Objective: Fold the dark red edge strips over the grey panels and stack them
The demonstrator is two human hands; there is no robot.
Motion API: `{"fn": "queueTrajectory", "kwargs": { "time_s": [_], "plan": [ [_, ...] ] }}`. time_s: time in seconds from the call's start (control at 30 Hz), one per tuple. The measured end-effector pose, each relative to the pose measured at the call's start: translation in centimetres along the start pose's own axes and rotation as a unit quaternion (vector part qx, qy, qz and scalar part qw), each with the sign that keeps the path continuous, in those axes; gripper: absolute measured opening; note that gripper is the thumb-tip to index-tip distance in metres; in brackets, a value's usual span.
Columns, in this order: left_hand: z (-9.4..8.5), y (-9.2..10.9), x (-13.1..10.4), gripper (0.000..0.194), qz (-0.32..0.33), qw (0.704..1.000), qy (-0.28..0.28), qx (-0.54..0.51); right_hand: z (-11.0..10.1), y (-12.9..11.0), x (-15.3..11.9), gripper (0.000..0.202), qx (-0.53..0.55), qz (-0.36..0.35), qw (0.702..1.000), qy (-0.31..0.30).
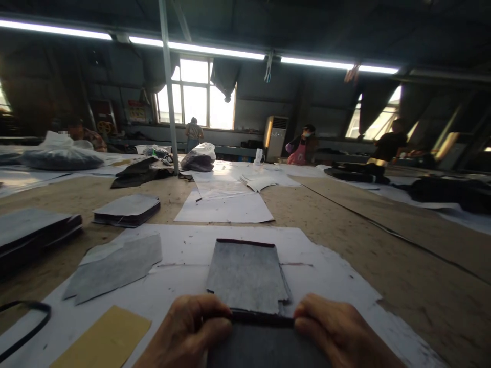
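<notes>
My left hand [187, 327] and my right hand [337, 329] grip the two far corners of a dark fabric piece [264, 345] at the bottom edge of the view. Its far edge overlaps a grey cut piece of interlining [245, 276] that lies flat on white paper [192, 250]. Both thumbs press on top of the dark piece, and the fingers curl under or around its edge.
Grey cut pieces [115, 266] lie left, with a yellow card [103, 340] and a black strap [26, 322]. Stacks of dark pieces [126, 209] sit further left. A pole [169, 87], bagged bundles [199, 158] and several people stand at the back.
</notes>
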State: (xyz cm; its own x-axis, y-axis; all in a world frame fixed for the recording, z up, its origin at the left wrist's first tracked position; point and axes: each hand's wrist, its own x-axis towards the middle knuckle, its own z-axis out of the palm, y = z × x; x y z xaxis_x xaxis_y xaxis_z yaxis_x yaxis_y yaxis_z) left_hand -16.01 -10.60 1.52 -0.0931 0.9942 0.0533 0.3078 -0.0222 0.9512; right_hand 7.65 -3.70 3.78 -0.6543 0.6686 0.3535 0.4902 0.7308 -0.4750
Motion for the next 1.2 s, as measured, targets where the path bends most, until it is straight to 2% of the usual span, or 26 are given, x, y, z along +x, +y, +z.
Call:
{"fn": "queueTrajectory", "kwargs": {
  "time_s": [0.07,0.17,0.23,0.4,0.67,0.83,1.0,1.2],
  "plan": [
    [-0.9,-0.3,0.7,0.025,-0.011,0.996,0.051,-0.067,-0.8,0.1,1.8,0.024,0.001,0.047,0.999,0.004],
    [-1.7,-1.2,1.5,0.039,-0.032,0.969,0.205,-0.132,-0.9,1.5,5.4,0.025,-0.002,0.098,0.995,0.012],
    [-1.7,-1.9,1.8,0.042,-0.052,0.957,0.253,-0.134,-0.3,3.1,7.7,0.024,-0.013,0.109,0.994,0.006],
    [-0.8,-2.8,1.9,0.041,-0.105,0.963,0.224,-0.109,1.6,6.1,11.2,0.023,-0.074,0.088,0.993,-0.02],
    [0.0,-3.4,2.0,0.033,-0.061,0.984,0.168,0.015,1.1,5.8,12.3,0.02,-0.163,0.018,0.986,-0.018],
    [0.0,-3.8,1.9,0.032,-0.063,0.984,0.165,0.034,2.4,6.2,12.5,0.017,-0.237,-0.003,0.971,-0.012],
    [0.3,-3.2,1.8,0.026,-0.04,0.983,0.171,0.058,3.3,6.2,11.6,0.014,-0.312,-0.024,0.949,0.051],
    [1.1,-1.8,1.9,0.019,-0.004,0.969,0.212,0.125,3.6,5.6,11.9,0.024,-0.309,-0.122,0.93,0.155]
  ]
}}
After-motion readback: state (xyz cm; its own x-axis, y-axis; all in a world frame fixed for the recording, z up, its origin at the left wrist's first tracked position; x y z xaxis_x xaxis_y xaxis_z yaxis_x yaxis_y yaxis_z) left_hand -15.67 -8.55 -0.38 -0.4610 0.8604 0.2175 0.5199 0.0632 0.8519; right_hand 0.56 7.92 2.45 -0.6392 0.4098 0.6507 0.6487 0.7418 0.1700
